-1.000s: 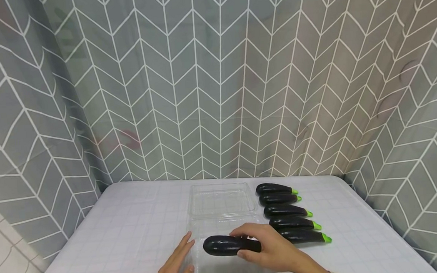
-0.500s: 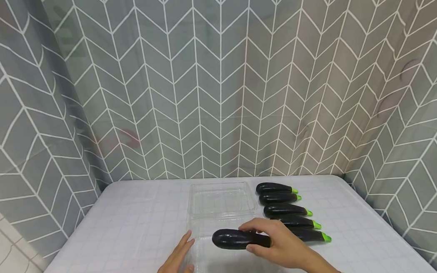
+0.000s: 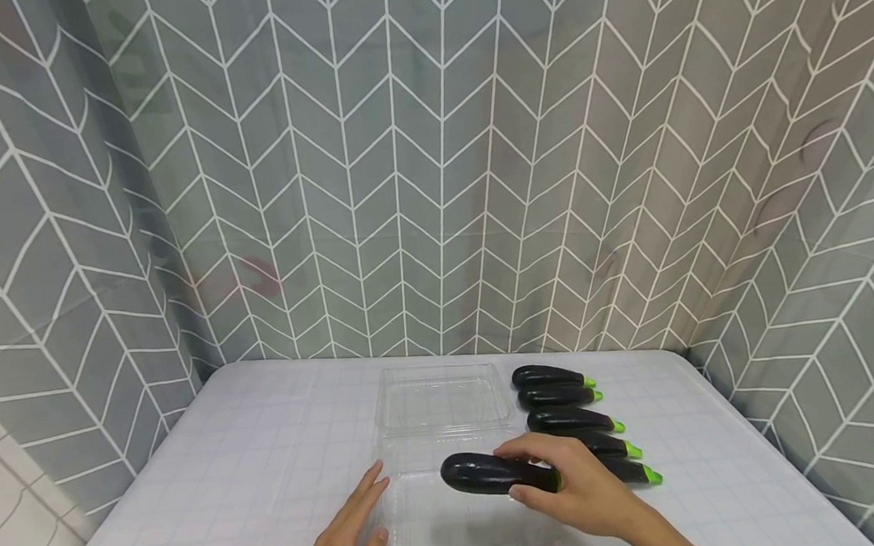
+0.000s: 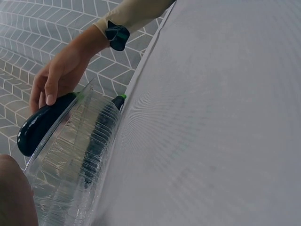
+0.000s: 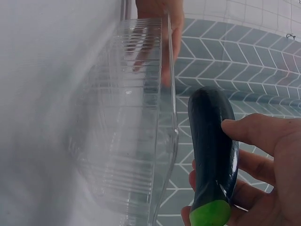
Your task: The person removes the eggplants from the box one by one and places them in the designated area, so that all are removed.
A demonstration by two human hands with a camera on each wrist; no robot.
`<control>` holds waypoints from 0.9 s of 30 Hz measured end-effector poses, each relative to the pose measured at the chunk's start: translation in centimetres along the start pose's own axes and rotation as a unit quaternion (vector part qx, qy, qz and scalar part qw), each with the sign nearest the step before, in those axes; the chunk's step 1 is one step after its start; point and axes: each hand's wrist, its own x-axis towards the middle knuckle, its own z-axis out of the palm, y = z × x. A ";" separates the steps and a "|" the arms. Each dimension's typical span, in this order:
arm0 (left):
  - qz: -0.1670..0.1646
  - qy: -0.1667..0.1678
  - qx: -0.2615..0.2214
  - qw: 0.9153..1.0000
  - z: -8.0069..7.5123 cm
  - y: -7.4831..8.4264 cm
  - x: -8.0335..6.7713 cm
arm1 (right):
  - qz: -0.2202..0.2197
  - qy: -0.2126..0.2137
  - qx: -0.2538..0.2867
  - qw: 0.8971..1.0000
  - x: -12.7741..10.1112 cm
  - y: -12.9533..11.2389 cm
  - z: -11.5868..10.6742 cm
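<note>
My right hand (image 3: 570, 486) grips a dark eggplant (image 3: 487, 474) near its green stem end, thumb on one side and fingers on the other. In the right wrist view, the eggplant (image 5: 211, 141) stands apart from the rim of a clear plastic clamshell box (image 5: 127, 113). From the head view it hangs over the box's near half (image 3: 453, 531). My left hand (image 3: 348, 533) lies along the box's left side with straight fingers. Whether those fingers touch the wall, I cannot tell. The left wrist view shows the right hand (image 4: 59, 77) holding the eggplant above the rim.
Several more eggplants (image 3: 566, 419) with green stems lie in a column right of the box. The box's lid (image 3: 445, 398) lies folded back toward the far edge of the white table (image 3: 281, 433). A grey patterned curtain (image 3: 416, 182) surrounds the table.
My right hand has carried the eggplant to the right and slightly away from me, over the box. The left hand has stayed nearly still.
</note>
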 end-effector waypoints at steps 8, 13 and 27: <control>-0.052 -0.053 -0.051 0.996 -0.5 0.2 -0.1 | 0.037 0.008 -0.014 0.999 -0.7 -0.1 -0.6; -0.047 -0.057 -0.050 0.996 -0.5 0.3 -0.1 | 0.058 0.015 -0.026 0.998 -1.2 -0.4 -1.0; -0.023 -0.015 -0.041 0.999 -0.1 0.2 -0.2 | 0.054 0.025 -0.045 0.997 -2.6 0.5 -1.6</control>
